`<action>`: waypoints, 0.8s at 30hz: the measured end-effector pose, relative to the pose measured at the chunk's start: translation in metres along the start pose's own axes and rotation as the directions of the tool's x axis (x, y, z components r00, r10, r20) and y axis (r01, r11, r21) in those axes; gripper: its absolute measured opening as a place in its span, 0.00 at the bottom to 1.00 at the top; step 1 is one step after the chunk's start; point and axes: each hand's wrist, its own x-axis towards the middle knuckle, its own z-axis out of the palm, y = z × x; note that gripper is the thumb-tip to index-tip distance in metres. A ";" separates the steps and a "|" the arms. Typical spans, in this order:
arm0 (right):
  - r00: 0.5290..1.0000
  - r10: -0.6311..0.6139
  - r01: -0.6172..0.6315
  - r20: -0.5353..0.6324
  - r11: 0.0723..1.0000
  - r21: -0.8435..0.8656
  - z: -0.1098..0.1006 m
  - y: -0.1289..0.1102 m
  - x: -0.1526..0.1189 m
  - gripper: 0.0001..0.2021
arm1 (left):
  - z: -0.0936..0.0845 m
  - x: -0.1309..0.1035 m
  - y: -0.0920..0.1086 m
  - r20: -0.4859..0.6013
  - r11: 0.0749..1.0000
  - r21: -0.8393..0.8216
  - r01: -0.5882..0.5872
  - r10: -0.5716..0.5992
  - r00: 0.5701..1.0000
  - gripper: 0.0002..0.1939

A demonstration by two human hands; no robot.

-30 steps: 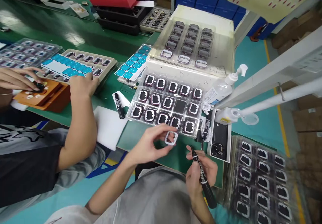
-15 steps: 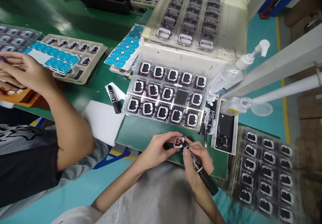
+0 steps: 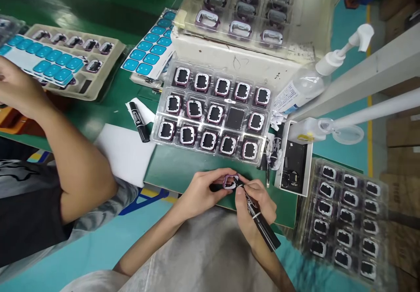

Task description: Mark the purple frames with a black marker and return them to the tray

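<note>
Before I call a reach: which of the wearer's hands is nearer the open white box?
Right. The right hand, holding a black marker, is just left of the white box, toward the wearer; the left hand, holding a small frame, is farther left.

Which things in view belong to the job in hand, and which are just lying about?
In use, apparently:
purple-and-white frame in left grip
black marker in right grip, tip at the frame
clear tray of similar frames

Seemingly lying about:
loose marker left of the tray
white sheet
sheet of blue pieces near the tray
pump bottle
</note>
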 end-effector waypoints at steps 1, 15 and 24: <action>1.000 0.000 0.000 0.004 1.000 0.000 0.000 -0.001 0.001 0.16 | 0.000 0.000 -0.001 -0.003 1.000 0.002 -0.004 0.004 1.000 0.24; 1.000 0.016 -0.016 -0.012 1.000 -0.019 0.001 -0.002 0.002 0.14 | 0.000 0.000 0.005 0.002 0.998 0.056 -0.007 0.007 1.000 0.23; 0.999 0.035 -0.035 0.006 0.997 0.074 0.002 0.001 -0.003 0.18 | -0.001 0.003 0.010 -0.021 1.000 -0.019 0.015 -0.015 1.000 0.24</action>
